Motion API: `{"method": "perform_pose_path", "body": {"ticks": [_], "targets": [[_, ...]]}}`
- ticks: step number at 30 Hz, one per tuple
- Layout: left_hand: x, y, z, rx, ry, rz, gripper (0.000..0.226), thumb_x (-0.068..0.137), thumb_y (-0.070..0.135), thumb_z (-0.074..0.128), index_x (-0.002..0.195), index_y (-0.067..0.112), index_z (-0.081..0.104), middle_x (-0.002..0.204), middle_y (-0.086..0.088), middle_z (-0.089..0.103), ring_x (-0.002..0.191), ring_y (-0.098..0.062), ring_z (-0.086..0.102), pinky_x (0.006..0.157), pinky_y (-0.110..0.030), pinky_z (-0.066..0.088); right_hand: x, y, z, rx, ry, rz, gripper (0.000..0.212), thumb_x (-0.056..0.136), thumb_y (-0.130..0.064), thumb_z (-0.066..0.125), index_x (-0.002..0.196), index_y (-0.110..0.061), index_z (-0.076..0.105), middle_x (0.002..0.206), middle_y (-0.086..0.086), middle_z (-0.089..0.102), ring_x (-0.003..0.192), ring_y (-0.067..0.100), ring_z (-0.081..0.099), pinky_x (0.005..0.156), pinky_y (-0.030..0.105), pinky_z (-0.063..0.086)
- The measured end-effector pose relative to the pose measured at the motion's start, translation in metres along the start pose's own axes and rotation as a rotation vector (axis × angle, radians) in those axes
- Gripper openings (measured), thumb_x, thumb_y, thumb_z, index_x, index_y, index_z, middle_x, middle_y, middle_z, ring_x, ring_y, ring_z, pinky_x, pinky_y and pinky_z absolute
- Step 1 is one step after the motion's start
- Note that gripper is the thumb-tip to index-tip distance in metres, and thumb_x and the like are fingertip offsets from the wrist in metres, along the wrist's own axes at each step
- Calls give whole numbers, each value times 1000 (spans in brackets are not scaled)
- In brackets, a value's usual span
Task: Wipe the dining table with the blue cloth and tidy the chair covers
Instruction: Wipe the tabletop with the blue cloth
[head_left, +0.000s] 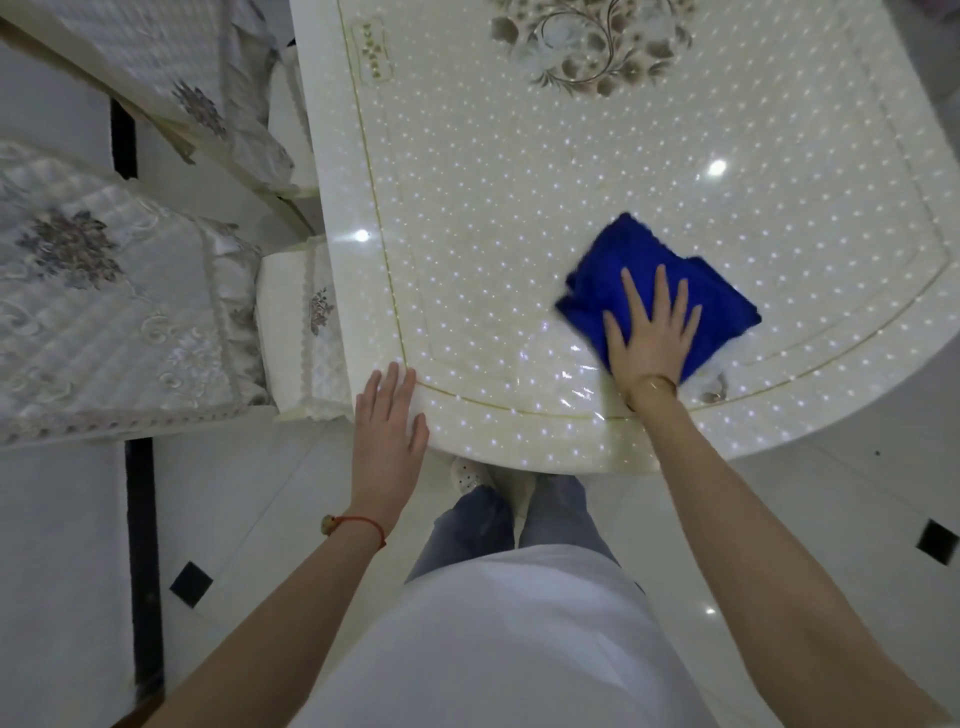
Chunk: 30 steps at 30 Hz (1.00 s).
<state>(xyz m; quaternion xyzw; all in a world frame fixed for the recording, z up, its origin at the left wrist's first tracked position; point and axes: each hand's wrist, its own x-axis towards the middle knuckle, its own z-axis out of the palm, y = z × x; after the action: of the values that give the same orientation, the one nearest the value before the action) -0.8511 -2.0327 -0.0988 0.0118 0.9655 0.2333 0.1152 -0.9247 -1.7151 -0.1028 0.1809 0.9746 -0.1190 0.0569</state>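
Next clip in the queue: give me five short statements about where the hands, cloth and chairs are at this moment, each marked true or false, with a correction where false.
1. The right hand lies flat, fingers spread, on the blue cloth. True.
2. The left hand holds the cloth. False: it rests on the near corner of the table, apart from the cloth.
3. The cloth lies on the chair cover. False: it lies on the tabletop, near the curved edge in front of the person.
4. Two chairs with embroidered chair covers stand along the table's left side. True.
5. The left wrist wears a red string bracelet. True.
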Motion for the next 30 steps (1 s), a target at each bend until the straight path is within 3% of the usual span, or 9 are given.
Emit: {"method": "perform_pose_path", "body": {"ticks": [2,4,8,10,15,21,26,30], "targets": [[0,0,-1,-2,-1,-1,55,101,20,45,152,19,27,162,2,17,151,-18,8,121,-49,23,14,-43,10,9,-17,-33,57,94,-52,29,149,-38,20,160,6,13,147,35,7,118,54,0],[0,1,-2,1,-8,-3,55,101,20,45,152,20,26,162,3,17,151,-17,7,122,-48,22,-4,-77,25,-20,-40,-232,55,95,-48,35,148,-36,25,159,7,18,146,36,12,117,53,0],[-1,7,-3,9,9,-13,55,100,19,46,152,18,27,161,0,19,150,-19,10,122,-48,21,-69,-77,38,-38,-84,-491,52,97,-43,33,148,-33,28,157,5,22,145,32,17,118,50,5],[-4,16,-3,6,52,-4,53,100,17,48,150,15,31,160,-3,24,149,-20,14,121,-49,24,-84,-49,31,14,-82,-471,49,98,-38,32,147,-32,31,156,2,26,145,28,19,119,47,7],[-13,62,11,13,65,199,49,99,22,41,147,13,37,155,-6,32,147,-22,20,122,-44,21,-94,42,-4,252,-43,-135,45,100,-31,34,146,-31,33,155,-1,27,146,21,17,120,40,5],[-8,128,61,121,-32,238,54,98,32,36,149,15,33,158,-6,27,147,-23,21,124,-42,15,-65,119,-13,-60,-97,-369,54,98,-48,28,149,-33,24,159,3,16,147,27,12,120,45,5],[-10,157,87,192,-54,114,57,97,37,31,150,17,29,160,-5,24,149,-24,19,123,-45,20,28,120,-30,-21,-53,-176,57,97,-53,31,150,-34,20,159,4,15,147,29,10,120,47,4],[-9,158,87,189,-55,97,58,97,39,30,150,17,30,159,-5,25,149,-23,18,123,-44,20,25,105,-29,-60,-100,-446,63,93,-59,34,149,-35,22,158,6,19,145,30,16,119,47,9]]}}
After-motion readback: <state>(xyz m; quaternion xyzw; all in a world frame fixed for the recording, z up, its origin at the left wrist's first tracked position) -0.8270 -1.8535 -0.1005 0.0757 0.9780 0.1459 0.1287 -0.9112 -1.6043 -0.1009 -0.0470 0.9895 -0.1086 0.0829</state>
